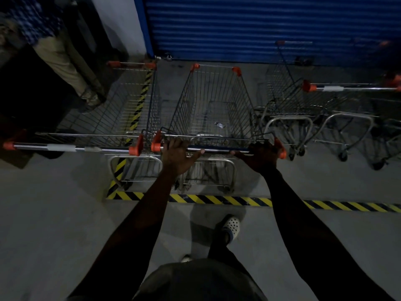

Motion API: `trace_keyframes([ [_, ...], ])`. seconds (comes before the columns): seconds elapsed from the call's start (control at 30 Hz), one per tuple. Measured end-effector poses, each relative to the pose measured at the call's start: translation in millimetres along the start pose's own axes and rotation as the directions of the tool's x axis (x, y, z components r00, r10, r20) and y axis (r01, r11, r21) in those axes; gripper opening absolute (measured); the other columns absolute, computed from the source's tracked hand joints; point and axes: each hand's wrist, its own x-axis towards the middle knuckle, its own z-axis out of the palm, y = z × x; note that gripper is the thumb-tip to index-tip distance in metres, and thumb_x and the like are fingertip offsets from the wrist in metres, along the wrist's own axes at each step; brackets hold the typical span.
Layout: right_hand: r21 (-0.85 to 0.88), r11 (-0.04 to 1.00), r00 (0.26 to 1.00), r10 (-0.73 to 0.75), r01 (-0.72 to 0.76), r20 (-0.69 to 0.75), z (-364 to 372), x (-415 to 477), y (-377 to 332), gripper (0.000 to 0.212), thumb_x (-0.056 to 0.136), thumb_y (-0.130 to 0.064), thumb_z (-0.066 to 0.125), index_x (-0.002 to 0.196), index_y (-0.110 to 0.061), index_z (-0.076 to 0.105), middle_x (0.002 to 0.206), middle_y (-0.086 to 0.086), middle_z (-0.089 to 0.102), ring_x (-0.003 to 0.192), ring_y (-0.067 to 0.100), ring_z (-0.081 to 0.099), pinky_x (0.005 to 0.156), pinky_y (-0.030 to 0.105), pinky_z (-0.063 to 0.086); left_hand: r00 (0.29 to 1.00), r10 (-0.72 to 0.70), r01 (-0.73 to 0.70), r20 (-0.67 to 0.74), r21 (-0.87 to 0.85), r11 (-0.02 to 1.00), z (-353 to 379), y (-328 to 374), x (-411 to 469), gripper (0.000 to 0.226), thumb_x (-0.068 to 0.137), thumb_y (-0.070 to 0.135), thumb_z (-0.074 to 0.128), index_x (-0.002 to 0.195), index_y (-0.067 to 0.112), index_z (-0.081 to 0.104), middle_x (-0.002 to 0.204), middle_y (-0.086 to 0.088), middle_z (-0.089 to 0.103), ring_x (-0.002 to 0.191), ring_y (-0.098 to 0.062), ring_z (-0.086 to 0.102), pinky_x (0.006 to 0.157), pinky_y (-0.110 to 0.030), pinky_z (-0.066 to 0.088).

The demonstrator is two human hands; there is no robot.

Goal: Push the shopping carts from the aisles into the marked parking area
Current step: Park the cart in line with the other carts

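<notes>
A wire shopping cart (213, 98) with orange corner caps stands in front of me, facing a blue roller shutter. My left hand (179, 154) grips the left part of its handle bar (217, 148). My right hand (261, 156) grips the bar's right end by the orange cap. The cart's wheels sit just beyond the yellow-and-black floor tape (217, 199) that marks the parking area. A small scrap of paper lies in the basket.
Another cart (121, 109) stands close on the left, straddling the side tape line (138, 105). Two more carts (325, 101) are parked on the right. A person (65, 61) stands at the far left. The blue shutter (260, 27) closes off the back.
</notes>
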Motion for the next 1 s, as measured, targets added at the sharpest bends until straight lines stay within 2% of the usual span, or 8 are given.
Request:
trace_keyframes([
  [0.07, -0.010, 1.000, 1.000, -0.010, 0.010, -0.022, 1.9, -0.7, 1.6, 0.074, 0.075, -0.088, 0.059, 0.061, -0.017, 0.071, 0.067, 0.004, 0.070, 0.089, 0.031, 0.072, 0.110, 0.035, 0.021, 0.999, 0.012, -0.013, -0.030, -0.009, 1.000, 2.7, -2.1, -3.3, 0.082, 0.086, 0.085, 0.035, 0.128, 0.021, 0.064, 0.130, -0.005, 0.062, 0.130, -0.030, 0.046, 0.111, -0.049, 0.031],
  [0.2, -0.026, 1.000, 0.999, 0.010, -0.011, -0.045, -2.9, -2.1, 0.5, 0.082, 0.079, -0.093, 0.044, 0.061, -0.017, 0.071, 0.062, 0.003, 0.068, 0.082, 0.026, 0.072, 0.091, 0.028, 0.027, 1.000, 0.005, -0.004, 0.023, -0.029, 1.000, 0.3, -2.5, -2.0, 0.090, 0.083, 0.087, 0.027, 0.132, 0.020, 0.061, 0.135, -0.007, 0.059, 0.133, -0.031, 0.043, 0.111, -0.049, 0.030],
  [0.3, -0.018, 1.000, 0.995, -0.001, 0.000, -0.095, -8.0, -1.4, -0.4, 0.081, 0.081, -0.091, 0.043, 0.058, -0.017, 0.069, 0.059, 0.002, 0.066, 0.079, 0.026, 0.072, 0.089, 0.030, 0.028, 1.000, 0.003, -0.003, 0.012, -0.023, 1.000, 2.5, -1.9, -2.0, 0.088, 0.084, 0.087, 0.027, 0.130, 0.020, 0.062, 0.131, -0.007, 0.060, 0.130, -0.031, 0.045, 0.109, -0.048, 0.031],
  [0.37, -0.015, 1.000, 0.996, -0.012, 0.010, -0.085, -5.9, -2.0, 2.8, 0.085, 0.082, -0.093, 0.039, 0.058, -0.017, 0.068, 0.059, 0.002, 0.065, 0.082, 0.028, 0.072, 0.091, 0.032, 0.031, 1.000, 0.007, -0.007, -0.004, -0.030, 1.000, 3.4, -0.4, -4.7, 0.086, 0.084, 0.086, 0.027, 0.129, 0.021, 0.062, 0.127, -0.005, 0.062, 0.127, -0.030, 0.047, 0.107, -0.047, 0.031],
  [0.53, 0.034, 0.998, 0.994, -0.051, 0.055, -0.099, 1.6, -5.0, 10.5, 0.073, 0.080, -0.085, 0.059, 0.058, -0.016, 0.067, 0.061, 0.003, 0.066, 0.083, 0.029, 0.071, 0.101, 0.038, 0.037, 1.000, 0.004, -0.005, -0.019, -0.009, 1.000, 6.9, 2.3, -10.2, 0.082, 0.087, 0.084, 0.030, 0.126, 0.020, 0.063, 0.127, -0.005, 0.061, 0.124, -0.028, 0.047, 0.102, -0.044, 0.031],
  [0.7, -0.002, 0.999, 0.994, -0.040, 0.040, -0.101, -3.9, -4.7, 7.9, 0.083, 0.082, -0.092, 0.041, 0.056, -0.017, 0.065, 0.057, 0.001, 0.063, 0.080, 0.026, 0.071, 0.097, 0.033, 0.029, 0.999, 0.007, -0.009, -0.045, -0.041, 0.999, 8.2, 1.8, -12.4, 0.077, 0.088, 0.081, 0.036, 0.123, 0.019, 0.067, 0.126, -0.004, 0.063, 0.125, -0.028, 0.047, 0.102, -0.044, 0.031],
  [0.83, 0.015, 1.000, 1.000, 0.007, -0.006, -0.013, 2.7, -6.7, 10.0, 0.090, 0.076, -0.099, 0.034, 0.060, -0.017, 0.067, 0.066, 0.002, 0.068, 0.096, 0.029, 0.070, 0.116, 0.048, 0.021, 0.999, 0.009, -0.010, -0.034, -0.024, 1.000, 8.0, 1.4, -12.7, 0.081, 0.087, 0.084, 0.032, 0.122, 0.020, 0.066, 0.125, -0.004, 0.062, 0.124, -0.028, 0.047, 0.104, -0.045, 0.029],
  [1.0, 0.004, 0.999, 0.988, -0.032, 0.034, -0.149, 0.8, -9.6, 9.4, 0.079, 0.079, -0.093, 0.048, 0.052, -0.019, 0.060, 0.053, -0.003, 0.057, 0.078, 0.023, 0.068, 0.113, 0.057, 0.032, 0.998, 0.018, -0.021, -0.062, -0.045, 0.999, 4.2, 5.4, -16.3, 0.080, 0.087, 0.084, 0.030, 0.124, 0.022, 0.065, 0.124, -0.005, 0.063, 0.123, -0.029, 0.048, 0.106, -0.046, 0.029],
])
